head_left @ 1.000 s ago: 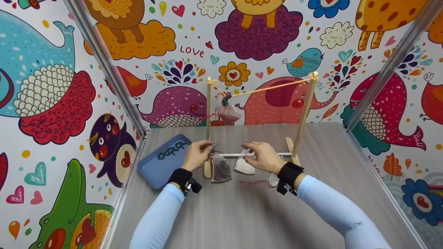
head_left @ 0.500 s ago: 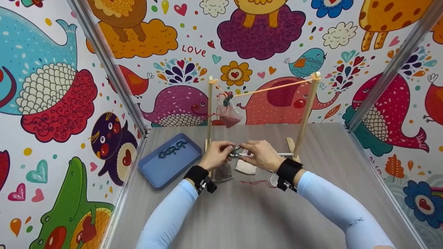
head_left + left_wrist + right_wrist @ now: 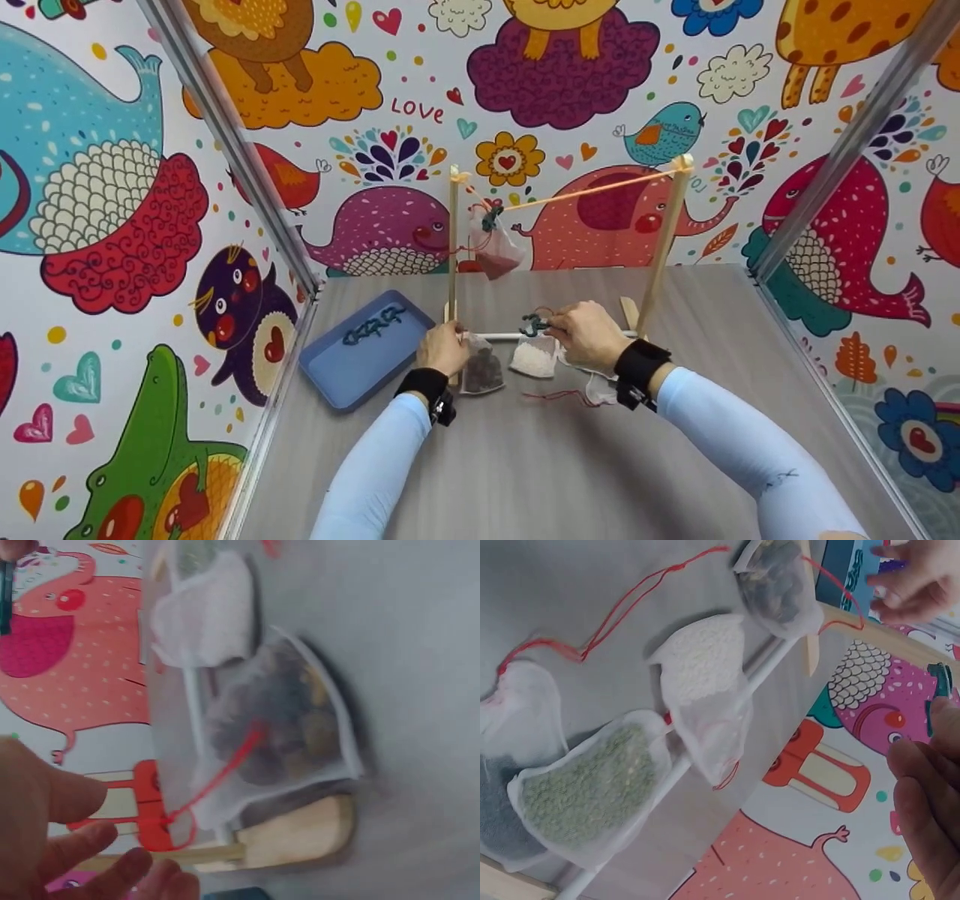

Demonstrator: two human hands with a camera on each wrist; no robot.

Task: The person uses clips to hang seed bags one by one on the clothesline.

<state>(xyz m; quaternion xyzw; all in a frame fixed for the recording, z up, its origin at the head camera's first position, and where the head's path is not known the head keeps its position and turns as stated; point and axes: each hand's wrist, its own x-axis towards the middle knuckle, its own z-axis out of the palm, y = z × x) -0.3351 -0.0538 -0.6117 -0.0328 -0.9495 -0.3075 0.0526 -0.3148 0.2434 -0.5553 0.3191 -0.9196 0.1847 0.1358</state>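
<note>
My right hand (image 3: 589,334) pinches a dark green clip (image 3: 534,324) above a mesh bag of white grains (image 3: 534,357). The clip also shows at the fingertips in the right wrist view. My left hand (image 3: 442,349) is beside the left post, next to a mesh bag of dark lumps (image 3: 482,367). In the left wrist view its fingers (image 3: 94,836) are loosely bent and hold nothing, close to that bag's red drawstring (image 3: 225,772). A bag with pinkish contents (image 3: 499,251) hangs by another green clip from the orange cord (image 3: 592,190).
A blue tray (image 3: 330,382) with several green clips stands at the left. The wooden frame has a left post (image 3: 452,247), a right post (image 3: 664,247) and a white bottom rod (image 3: 502,337). In the right wrist view lie a green-filled bag (image 3: 592,784) and a dark-grey one (image 3: 506,817).
The clip was in my left hand, both hands met in the middle, and now my right hand has it. My left hand has moved back left to the bag of dark lumps.
</note>
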